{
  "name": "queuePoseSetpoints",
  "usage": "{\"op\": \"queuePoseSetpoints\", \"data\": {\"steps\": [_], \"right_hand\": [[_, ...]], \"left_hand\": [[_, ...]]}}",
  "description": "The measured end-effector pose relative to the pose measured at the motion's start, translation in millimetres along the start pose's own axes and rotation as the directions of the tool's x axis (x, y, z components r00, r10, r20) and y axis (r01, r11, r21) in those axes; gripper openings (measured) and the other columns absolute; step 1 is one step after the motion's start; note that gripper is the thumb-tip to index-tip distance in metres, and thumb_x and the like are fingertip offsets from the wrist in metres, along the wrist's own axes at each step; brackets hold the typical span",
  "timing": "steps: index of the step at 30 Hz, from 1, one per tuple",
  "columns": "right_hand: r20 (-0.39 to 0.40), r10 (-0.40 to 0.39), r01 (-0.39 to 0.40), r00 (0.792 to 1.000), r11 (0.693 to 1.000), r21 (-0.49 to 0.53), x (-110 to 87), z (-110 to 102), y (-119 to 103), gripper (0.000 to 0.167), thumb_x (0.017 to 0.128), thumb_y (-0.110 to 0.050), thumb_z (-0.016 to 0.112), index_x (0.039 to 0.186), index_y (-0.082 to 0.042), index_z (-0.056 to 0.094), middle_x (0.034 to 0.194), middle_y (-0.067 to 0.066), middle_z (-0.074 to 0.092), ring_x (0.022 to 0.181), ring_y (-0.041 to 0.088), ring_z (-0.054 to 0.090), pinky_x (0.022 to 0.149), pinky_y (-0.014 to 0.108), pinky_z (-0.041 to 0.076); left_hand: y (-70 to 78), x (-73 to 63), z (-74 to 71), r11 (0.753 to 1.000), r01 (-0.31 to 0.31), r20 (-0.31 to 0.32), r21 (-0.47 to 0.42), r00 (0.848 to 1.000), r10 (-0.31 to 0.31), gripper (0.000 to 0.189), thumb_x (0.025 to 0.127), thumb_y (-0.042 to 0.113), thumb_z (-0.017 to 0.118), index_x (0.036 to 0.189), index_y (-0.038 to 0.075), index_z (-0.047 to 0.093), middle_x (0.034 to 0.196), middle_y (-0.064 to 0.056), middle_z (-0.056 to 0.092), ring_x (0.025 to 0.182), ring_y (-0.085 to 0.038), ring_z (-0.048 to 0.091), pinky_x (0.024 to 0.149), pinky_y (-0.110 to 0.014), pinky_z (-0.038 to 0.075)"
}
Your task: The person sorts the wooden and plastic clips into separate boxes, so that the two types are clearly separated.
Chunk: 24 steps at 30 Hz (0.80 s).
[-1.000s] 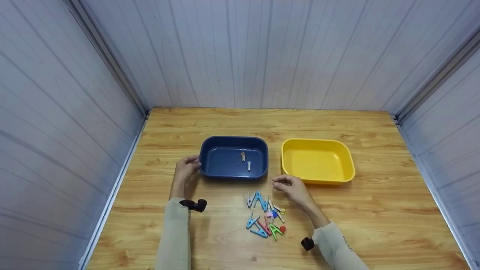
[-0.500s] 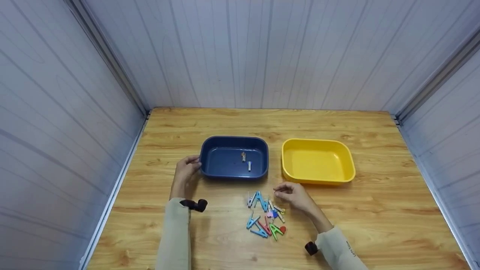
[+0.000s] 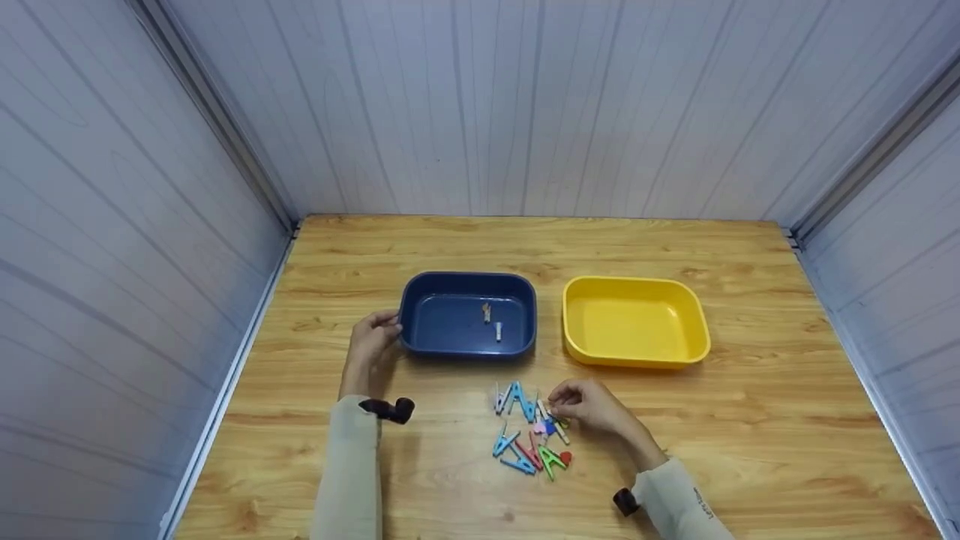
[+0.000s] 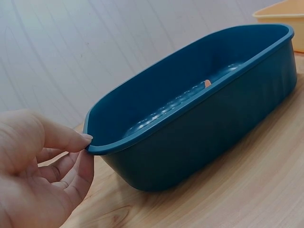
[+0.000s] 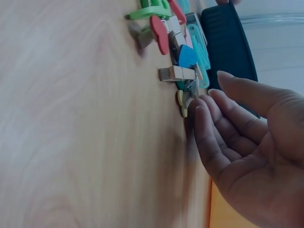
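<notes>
My left hand (image 3: 369,346) pinches the left rim of a dark blue basin (image 4: 161,156), thumb on top and fingers below. Two small wooden clothespins, one with an orange decoration (image 3: 487,313) and one pale (image 3: 498,331), lie in it. My right hand (image 3: 592,405) hovers at the upper right of a loose pile of clothespins, its fingers slightly bent. In the right wrist view its fingertips are beside a clothespin with a yellow decoration (image 5: 180,99), and nothing shows between them. Nearby lie a wooden clothespin (image 5: 180,73), blue ones (image 3: 516,394), a red one (image 3: 529,455) and a green one (image 3: 551,461).
A yellow basin (image 3: 637,360) stands right of the blue one, beyond my right hand. Pale panel walls (image 3: 495,112) enclose the wooden table (image 3: 435,480) at the back and on both sides.
My right hand has moved from the yellow basin's front edge down toward me, to the upper right of the clothespin pile. The left hand and both basins stay in place.
</notes>
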State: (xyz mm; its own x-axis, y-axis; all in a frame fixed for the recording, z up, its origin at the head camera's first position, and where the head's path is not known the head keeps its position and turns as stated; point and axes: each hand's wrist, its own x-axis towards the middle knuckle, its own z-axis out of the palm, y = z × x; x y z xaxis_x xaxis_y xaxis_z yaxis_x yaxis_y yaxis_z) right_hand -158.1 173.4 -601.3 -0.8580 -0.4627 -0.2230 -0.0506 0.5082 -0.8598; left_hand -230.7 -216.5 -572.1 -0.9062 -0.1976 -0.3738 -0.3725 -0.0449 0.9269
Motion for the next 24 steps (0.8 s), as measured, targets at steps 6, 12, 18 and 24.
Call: {"op": "queuePoseSetpoints", "data": {"steps": [6, 12, 18, 24], "right_hand": [[0.016, -0.004, 0.004, 1.0, 1.0, -0.01, -0.2, 2, 0, 0.017, 0.084, -0.006, 0.07, 0.099, -0.001, 0.067, 0.092, 0.011, 0.068, 0.081, 0.015, 0.06, 0.069, 0.02, 0.05], [0.021, -0.028, 0.029, 0.999, 0.998, -0.048, -0.1, 6, 0, 0.018, 0.08, 0.007, 0.065, 0.097, 0.001, 0.067, 0.087, 0.011, 0.067, 0.076, 0.012, 0.058, 0.064, 0.019, 0.049], [-0.014, -0.078, 0.074, 0.997, 0.984, -0.164, 0.2, 11, -4, 0.02, 0.077, 0.01, 0.06, 0.091, 0.0, 0.069, 0.083, 0.009, 0.067, 0.072, 0.01, 0.056, 0.063, 0.02, 0.048], [-0.032, -0.071, 0.06, 0.997, 0.966, -0.25, -0.5, 12, -10, 0.02, 0.076, 0.008, 0.06, 0.09, -0.003, 0.07, 0.082, 0.006, 0.068, 0.072, 0.011, 0.057, 0.064, 0.022, 0.049]], "left_hand": [[0.1, -0.2, 1.7, 0.999, -0.004, -0.002, -0.031, 1.0, 0.004, 0.039, 0.089, -0.006, 0.054, 0.128, -0.007, 0.053, 0.122, -0.02, 0.055, 0.106, -0.022, 0.055, 0.087, -0.028, 0.049], [-0.5, 0.1, 1.2, 1.0, -0.018, -0.004, -0.023, 1.0, 0.018, 0.039, 0.089, -0.007, 0.054, 0.127, -0.008, 0.053, 0.119, -0.02, 0.056, 0.102, -0.02, 0.057, 0.087, -0.029, 0.049], [-0.5, 1.0, 1.1, 1.0, 0.0, -0.013, -0.016, 1.0, -0.001, 0.038, 0.089, -0.006, 0.055, 0.127, -0.006, 0.054, 0.123, -0.02, 0.056, 0.104, -0.02, 0.056, 0.092, -0.032, 0.047], [-1.3, 1.3, 1.8, 0.998, 0.016, -0.002, -0.063, 1.0, -0.016, 0.04, 0.089, -0.009, 0.054, 0.129, -0.008, 0.052, 0.123, -0.021, 0.056, 0.108, -0.023, 0.056, 0.092, -0.031, 0.049]]}}
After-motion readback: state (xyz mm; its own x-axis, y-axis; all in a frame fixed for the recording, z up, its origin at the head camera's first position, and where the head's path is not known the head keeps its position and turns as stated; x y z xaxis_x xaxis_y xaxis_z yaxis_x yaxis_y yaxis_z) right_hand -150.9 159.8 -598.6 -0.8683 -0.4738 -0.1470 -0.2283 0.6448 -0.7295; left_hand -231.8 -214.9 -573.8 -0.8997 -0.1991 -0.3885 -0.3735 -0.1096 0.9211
